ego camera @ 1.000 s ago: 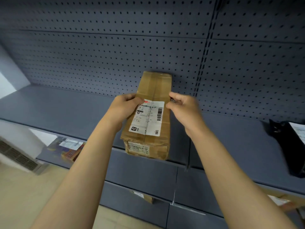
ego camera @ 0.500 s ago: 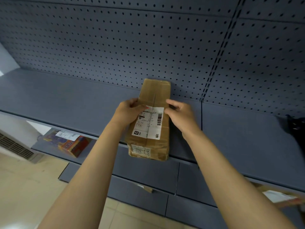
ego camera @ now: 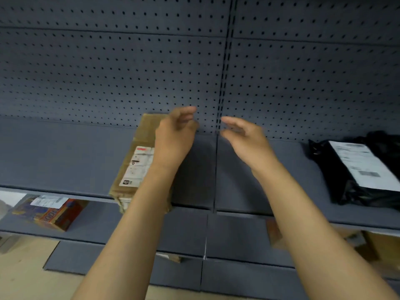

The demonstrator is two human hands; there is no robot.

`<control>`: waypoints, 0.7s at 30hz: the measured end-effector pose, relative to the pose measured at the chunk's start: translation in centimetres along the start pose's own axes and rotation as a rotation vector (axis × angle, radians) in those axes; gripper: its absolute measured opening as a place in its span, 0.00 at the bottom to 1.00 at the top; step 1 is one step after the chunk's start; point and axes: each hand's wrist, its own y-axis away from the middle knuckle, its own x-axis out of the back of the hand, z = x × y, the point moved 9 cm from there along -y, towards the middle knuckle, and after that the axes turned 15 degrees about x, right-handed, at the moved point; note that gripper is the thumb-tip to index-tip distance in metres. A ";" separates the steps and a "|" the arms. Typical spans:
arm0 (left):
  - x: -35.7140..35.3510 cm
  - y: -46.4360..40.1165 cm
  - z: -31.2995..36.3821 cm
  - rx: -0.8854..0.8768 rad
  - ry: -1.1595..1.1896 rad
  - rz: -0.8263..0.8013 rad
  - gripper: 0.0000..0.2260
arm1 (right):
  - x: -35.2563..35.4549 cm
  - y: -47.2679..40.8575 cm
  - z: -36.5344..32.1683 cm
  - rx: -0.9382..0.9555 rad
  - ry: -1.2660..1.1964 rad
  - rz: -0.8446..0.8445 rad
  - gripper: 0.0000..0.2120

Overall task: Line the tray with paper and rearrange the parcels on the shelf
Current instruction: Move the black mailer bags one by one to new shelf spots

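A long brown cardboard parcel (ego camera: 135,161) with a white label lies on the grey shelf (ego camera: 65,156), its near end over the front edge. My left hand (ego camera: 175,135) hovers above its far right part with fingers loosely curled, holding nothing. To the right, my right hand (ego camera: 243,137) is lifted off the shelf, fingers apart and empty. Both hands look blurred. A black plastic parcel (ego camera: 357,169) with a white label rests at the shelf's right end. No tray or paper is in view.
A pegboard back wall (ego camera: 129,72) rises behind the shelf. On the lower shelf at left lies a colourful box (ego camera: 52,213) with a label; brown cartons (ego camera: 372,243) show at lower right. Beige floor (ego camera: 26,278) is at bottom left.
Both hands have let go of the brown parcel and lifted off it. The parcel now lies on the shelf, left of my hands. The view has swung right, showing the black parcel.
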 end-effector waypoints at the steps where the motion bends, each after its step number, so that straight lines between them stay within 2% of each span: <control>1: -2.1 0.6 0.5 -0.006 0.009 -0.041 0.13 | 2.0 0.4 0.3 0.001 0.007 0.026 0.18; 8: -16.1 5.9 3.6 0.065 0.053 -0.267 0.14 | 16.3 3.6 3.8 -0.039 0.023 0.181 0.17; 16: -30.2 11.8 6.7 0.110 0.064 -0.356 0.15 | 31.3 6.8 9.2 -0.084 0.075 0.259 0.17; 21: -34.1 12.5 5.8 0.156 0.043 -0.381 0.18 | 33.9 7.5 12.0 -0.124 0.134 0.273 0.17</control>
